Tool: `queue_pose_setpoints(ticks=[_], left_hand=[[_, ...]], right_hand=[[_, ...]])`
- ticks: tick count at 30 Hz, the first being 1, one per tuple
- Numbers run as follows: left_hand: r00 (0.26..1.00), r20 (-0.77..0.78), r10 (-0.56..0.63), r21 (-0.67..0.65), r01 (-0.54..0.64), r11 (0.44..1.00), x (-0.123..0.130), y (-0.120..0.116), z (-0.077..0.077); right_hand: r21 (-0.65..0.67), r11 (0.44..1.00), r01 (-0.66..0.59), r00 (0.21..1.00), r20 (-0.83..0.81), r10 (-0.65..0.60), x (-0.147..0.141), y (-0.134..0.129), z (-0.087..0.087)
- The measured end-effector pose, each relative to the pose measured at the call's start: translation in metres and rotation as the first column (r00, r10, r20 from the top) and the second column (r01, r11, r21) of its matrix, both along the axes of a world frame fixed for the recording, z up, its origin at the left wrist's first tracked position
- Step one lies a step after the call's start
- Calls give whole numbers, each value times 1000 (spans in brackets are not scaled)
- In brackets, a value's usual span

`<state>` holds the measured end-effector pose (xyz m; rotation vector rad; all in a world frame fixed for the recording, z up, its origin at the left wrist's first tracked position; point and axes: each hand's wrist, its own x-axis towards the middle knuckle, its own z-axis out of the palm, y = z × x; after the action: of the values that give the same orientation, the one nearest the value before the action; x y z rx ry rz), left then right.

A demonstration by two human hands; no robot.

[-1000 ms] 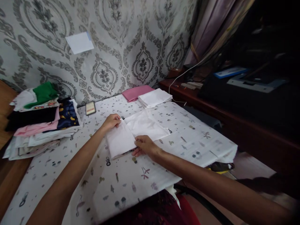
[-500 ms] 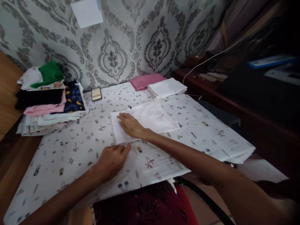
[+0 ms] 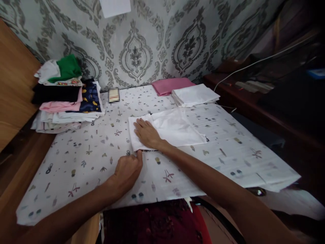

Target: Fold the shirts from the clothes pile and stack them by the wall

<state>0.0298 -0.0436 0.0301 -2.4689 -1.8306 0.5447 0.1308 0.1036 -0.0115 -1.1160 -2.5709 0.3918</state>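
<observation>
A white folded garment [image 3: 175, 128] lies on the table, its left part doubled over into a flap. A strip of black-and-white pattern peeks out along its near edge. My right hand [image 3: 147, 133] rests flat on the folded left part, palm down and fingers stretched out. At the near left corner is my left hand [image 3: 128, 171], its index fingertip on the garment's edge and its other fingers curled in. The left thumb is hidden.
A tall stack of folded clothes [image 3: 68, 98] stands at the left. Folded white cloth [image 3: 195, 95] and pink cloth [image 3: 172, 85] lie at the back right. A small pixelated card [image 3: 114, 95] sits near the wall. A white cable [image 3: 254, 64] runs along the right.
My right hand has slid slightly and now presses flat on the fold. The left index finger has straightened against the garment's near corner. The whole view has shifted.
</observation>
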Motion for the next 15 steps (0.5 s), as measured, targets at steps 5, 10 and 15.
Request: queue_pose_setpoints(ticks=[5, 10, 15], left_hand=[[998, 47, 32, 70, -35, 997, -8, -13, -1], [998, -45, 35, 11, -34, 999, -10, -29, 4], [996, -34, 87, -69, -89, 994, -24, -28, 16]], right_hand=[[-7, 1000, -14, 998, -54, 13, 1, 3, -7], [-16, 1000, -6, 1000, -28, 6, 1, 1, -3], [-59, 998, -3, 1000, -8, 2, 0, 0, 3]])
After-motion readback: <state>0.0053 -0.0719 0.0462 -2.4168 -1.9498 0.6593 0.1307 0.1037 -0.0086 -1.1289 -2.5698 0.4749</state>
